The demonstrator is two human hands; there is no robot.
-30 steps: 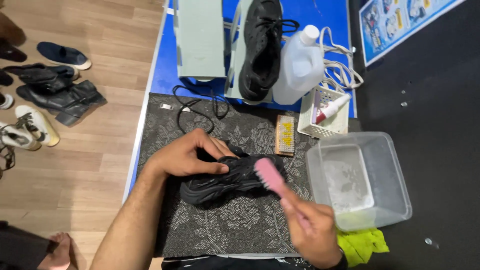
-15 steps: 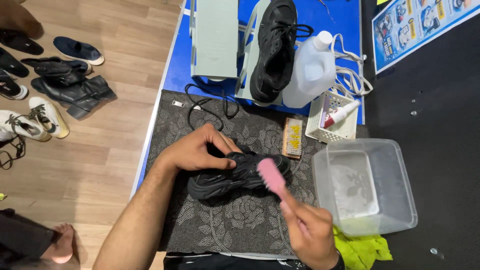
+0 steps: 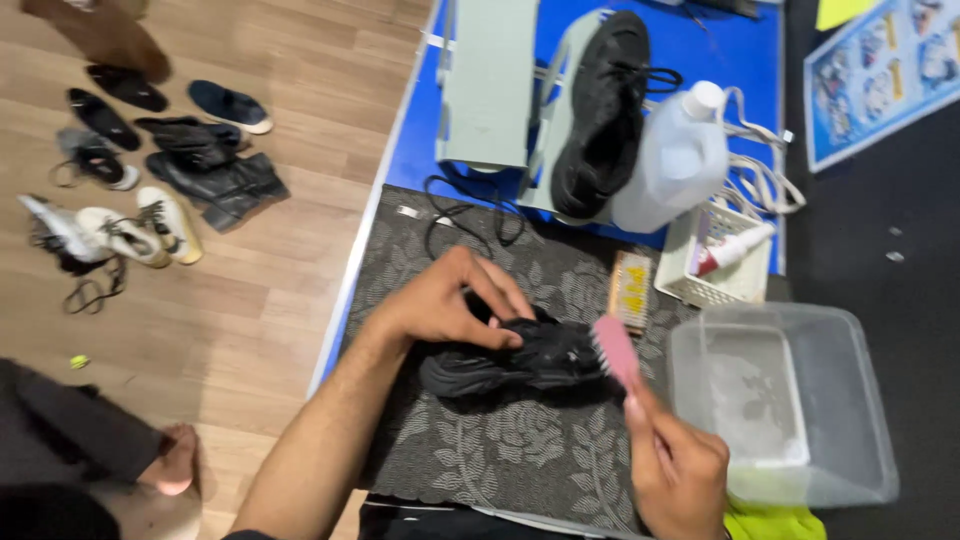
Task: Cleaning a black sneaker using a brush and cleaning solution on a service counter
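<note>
- The left hand (image 3: pixel 440 300) is pressing down on a black shoe (image 3: pixel 520 360), its fingers (image 3: pixel 495 290) curling over the upper and into the opening while the thumb is lying along the near side.
- The black shoe is lying on its side near the middle of a grey leaf-patterned mat (image 3: pixel 480 450), toe pointing to the person's right.
- The right hand (image 3: pixel 680 475) is closing around the handle of a pink brush (image 3: pixel 615 350); the fingers (image 3: pixel 650 425) are wrapping the handle tightly, with one fingertip extending up the shaft.
- The head of the pink brush is touching the toe end of the shoe.
- A clear plastic tub (image 3: pixel 860 410) is sitting just right of the mat, holding a shallow layer of cloudy liquid.
- A yellow-green cloth (image 3: pixel 775 522) is showing under the tub's near edge.
- A wooden brush with yellow bristles (image 3: pixel 632 290) is lying on the mat beyond the shoe.
- A white basket (image 3: pixel 715 270) is holding a small white bottle with a red band (image 3: pixel 730 250).
- A white jug (image 3: pixel 675 160) is standing beside a second black shoe (image 3: pixel 600 115), which is resting on a pale green stand (image 3: pixel 490 85).
- A black lace (image 3: pixel 470 210) is trailing across the far edge of the mat.
- Several pairs of shoes (image 3: pixel 150 180) are lying on the wooden floor (image 3: pixel 250 320) to the left.
- Another person's bare foot (image 3: pixel 175 462) is showing at the lower left.
</note>
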